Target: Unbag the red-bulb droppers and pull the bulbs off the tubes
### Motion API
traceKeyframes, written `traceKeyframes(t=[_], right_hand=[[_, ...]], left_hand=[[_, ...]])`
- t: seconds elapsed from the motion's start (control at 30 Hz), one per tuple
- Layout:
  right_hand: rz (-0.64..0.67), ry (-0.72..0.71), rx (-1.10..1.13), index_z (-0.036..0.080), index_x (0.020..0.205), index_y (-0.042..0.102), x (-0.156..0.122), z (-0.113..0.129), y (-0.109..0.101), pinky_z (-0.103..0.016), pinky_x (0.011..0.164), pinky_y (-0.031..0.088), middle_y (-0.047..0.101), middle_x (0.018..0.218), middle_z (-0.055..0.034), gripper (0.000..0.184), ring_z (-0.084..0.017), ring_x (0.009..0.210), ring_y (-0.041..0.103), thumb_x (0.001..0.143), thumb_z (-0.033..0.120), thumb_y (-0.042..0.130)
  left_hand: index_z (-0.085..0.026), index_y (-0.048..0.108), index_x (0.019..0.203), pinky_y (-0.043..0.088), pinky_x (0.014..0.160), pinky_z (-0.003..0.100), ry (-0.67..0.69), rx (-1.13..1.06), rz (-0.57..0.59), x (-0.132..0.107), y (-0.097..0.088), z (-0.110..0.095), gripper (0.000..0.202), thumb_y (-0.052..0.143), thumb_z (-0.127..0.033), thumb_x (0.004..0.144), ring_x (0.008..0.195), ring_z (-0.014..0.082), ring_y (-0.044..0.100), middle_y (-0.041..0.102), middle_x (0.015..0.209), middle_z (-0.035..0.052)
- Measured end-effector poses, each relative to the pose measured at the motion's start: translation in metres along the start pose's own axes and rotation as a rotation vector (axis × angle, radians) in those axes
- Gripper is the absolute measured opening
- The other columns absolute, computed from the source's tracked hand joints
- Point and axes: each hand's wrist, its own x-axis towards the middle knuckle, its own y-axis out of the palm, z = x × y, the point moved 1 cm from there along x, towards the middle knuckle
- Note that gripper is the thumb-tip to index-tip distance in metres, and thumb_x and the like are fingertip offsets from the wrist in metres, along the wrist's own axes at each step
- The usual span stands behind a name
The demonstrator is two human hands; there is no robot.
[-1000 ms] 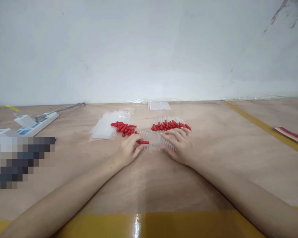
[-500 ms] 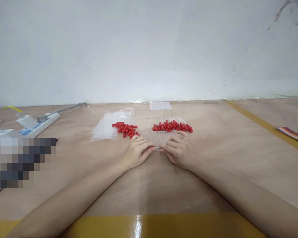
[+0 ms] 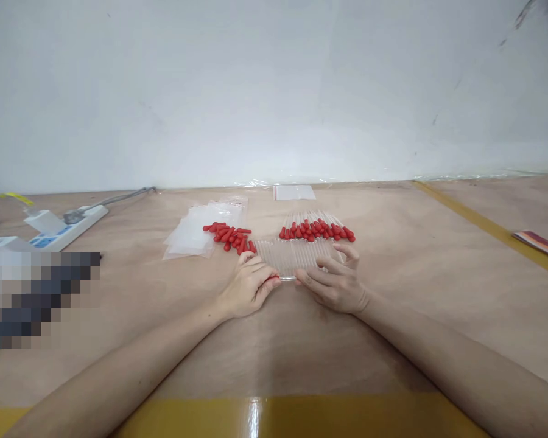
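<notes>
My left hand (image 3: 250, 286) is closed in a pinch on a red rubber bulb (image 3: 274, 278), mostly hidden by the fingers. A thin clear glass dropper tube (image 3: 288, 278) runs sideways from it to my right hand (image 3: 335, 283), whose thumb and index finger close on its other end. The right hand's remaining fingers are spread over a row of loose clear tubes (image 3: 285, 255) lying side by side. Beside my left fingers is a pile of loose red bulbs (image 3: 228, 236). Behind the row lie several droppers with red bulbs fitted (image 3: 317, 229), bulbs toward me.
Clear plastic bags (image 3: 194, 228) lie at the left behind the loose bulbs, and another bag (image 3: 295, 192) is near the wall. A power strip (image 3: 75, 228) with plugs and a cable stands far left. A striped packet (image 3: 541, 244) lies at the right.
My hands have moved slightly apart, showing more of the tube between them. The right fingers have lifted and spread, uncovering more of the tube row. The view has shifted a little.
</notes>
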Motion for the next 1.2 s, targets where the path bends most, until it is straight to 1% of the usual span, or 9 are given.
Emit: traceKeyframes(t=[0.23, 0.33, 0.4, 0.53, 0.67, 0.83, 1.0, 1.13, 1.2], right_hand=[[0.179, 0.068, 0.079, 0.045, 0.095, 0.061, -0.003, -0.001, -0.007, -0.038, 0.090, 0.027, 0.065, 0.076, 0.0084, 0.028, -0.010, 0.081, 0.055, 0.090, 0.033, 0.036], [0.104, 0.213, 0.000, 0.043, 0.086, 0.064, -0.010, -0.020, -0.011, -0.044, 0.091, 0.023, 0.065, 0.076, 0.0062, 0.026, -0.014, 0.081, 0.055, 0.087, 0.037, 0.039], [0.005, 0.328, -0.098, 0.039, 0.082, 0.066, -0.012, -0.033, -0.013, -0.049, 0.093, 0.016, 0.066, 0.076, 0.0046, 0.027, -0.017, 0.081, 0.055, 0.087, 0.038, 0.040], [-0.124, 0.374, -0.175, 0.036, 0.090, 0.066, -0.008, -0.044, -0.012, -0.047, 0.097, 0.008, 0.066, 0.077, 0.0036, 0.026, -0.017, 0.083, 0.055, 0.086, 0.040, 0.040], [-0.179, 0.447, -0.225, 0.028, 0.083, 0.067, -0.007, -0.049, -0.011, -0.046, 0.096, 0.008, 0.068, 0.074, 0.0013, 0.030, -0.016, 0.078, 0.055, 0.086, 0.038, 0.038], [-0.125, 0.531, -0.296, 0.025, 0.074, 0.068, -0.013, -0.053, -0.013, -0.044, 0.095, 0.011, 0.067, 0.070, -0.0002, 0.034, -0.017, 0.075, 0.055, 0.084, 0.038, 0.038], [0.007, 0.595, -0.322, 0.027, 0.079, 0.068, -0.012, -0.050, -0.011, -0.041, 0.088, 0.017, 0.066, 0.066, -0.0028, 0.033, -0.020, 0.076, 0.056, 0.083, 0.037, 0.038], [0.076, 0.632, -0.268, 0.026, 0.085, 0.067, -0.010, -0.048, -0.007, -0.038, 0.081, 0.021, 0.065, 0.063, -0.0012, 0.029, -0.017, 0.069, 0.056, 0.081, 0.035, 0.039], [0.084, 0.647, -0.246, 0.026, 0.087, 0.066, -0.009, -0.046, -0.006, -0.037, 0.079, 0.022, 0.065, 0.066, -0.0009, 0.028, -0.017, 0.070, 0.057, 0.080, 0.034, 0.040]], left_hand=[[-0.018, 0.049, 0.067, 0.032, 0.078, 0.035, -0.002, -0.059, 0.073, -0.002, -0.003, 0.000, 0.034, 0.028, -0.029, 0.090, 0.062, 0.0141, 0.045, 0.050, 0.058, -0.0001], [-0.019, 0.044, 0.059, 0.033, 0.076, 0.035, -0.111, -0.045, 0.011, -0.011, -0.013, 0.023, 0.042, 0.022, -0.034, 0.090, 0.061, 0.0151, 0.044, 0.048, 0.055, 0.0002], [-0.019, 0.043, 0.058, 0.034, 0.072, 0.035, -0.262, 0.001, -0.126, -0.020, -0.022, 0.041, 0.043, 0.019, -0.035, 0.091, 0.059, 0.0155, 0.044, 0.047, 0.055, 0.0002], [-0.020, 0.053, 0.082, 0.035, 0.078, 0.034, -0.315, -0.021, -0.144, -0.026, -0.035, 0.056, 0.032, 0.025, -0.032, 0.090, 0.077, 0.0171, 0.051, 0.058, 0.079, 0.0027], [-0.019, 0.054, 0.096, 0.038, 0.083, 0.032, -0.391, -0.053, -0.295, -0.019, -0.042, 0.063, 0.030, 0.027, -0.030, 0.089, 0.091, 0.0180, 0.052, 0.059, 0.095, 0.0048], [-0.017, 0.046, 0.112, 0.044, 0.072, 0.029, -0.576, 0.003, -0.357, -0.005, -0.059, 0.100, 0.036, 0.044, -0.033, 0.080, 0.077, 0.0164, 0.056, 0.061, 0.087, 0.0039], [-0.018, 0.058, 0.085, 0.043, 0.057, 0.024, -0.714, 0.033, -0.195, 0.024, -0.075, 0.131, 0.022, 0.052, -0.034, 0.071, 0.062, 0.0140, 0.056, 0.063, 0.075, 0.0029], [-0.018, 0.059, 0.085, 0.040, 0.050, 0.023, -0.840, 0.110, -0.018, 0.046, -0.076, 0.141, 0.025, 0.057, -0.035, 0.067, 0.056, 0.0124, 0.056, 0.064, 0.088, 0.0041], [-0.018, 0.059, 0.083, 0.039, 0.046, 0.022, -0.879, 0.091, 0.087, 0.052, -0.072, 0.144, 0.027, 0.060, -0.037, 0.063, 0.051, 0.0119, 0.055, 0.064, 0.083, 0.0034]])
